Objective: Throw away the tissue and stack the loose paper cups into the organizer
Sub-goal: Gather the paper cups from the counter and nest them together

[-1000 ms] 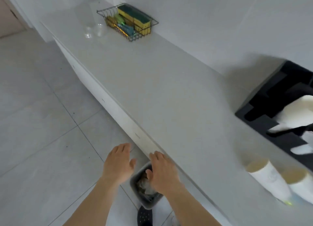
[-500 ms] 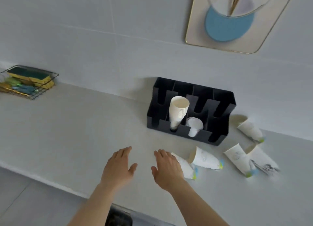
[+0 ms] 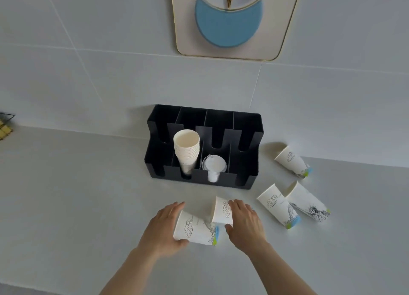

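2 bare forearms enter from 6 o'clock — no sleeves, watch or bracelet visible. The left hand (image 3: 164,227) and right hand (image 3: 244,224) are ungloved — fingers (image 3: 238,204) slim, nails short and unpainted, with no rings showing.

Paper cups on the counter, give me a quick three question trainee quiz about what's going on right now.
1. True or false: the left hand grips a loose cup.
2. How many loose cups lie on the counter? A three, B five, C seven.
3. Fill in: the stack of cups stands in the black ____.

Key: 1 true. 2 B. 3 organizer.
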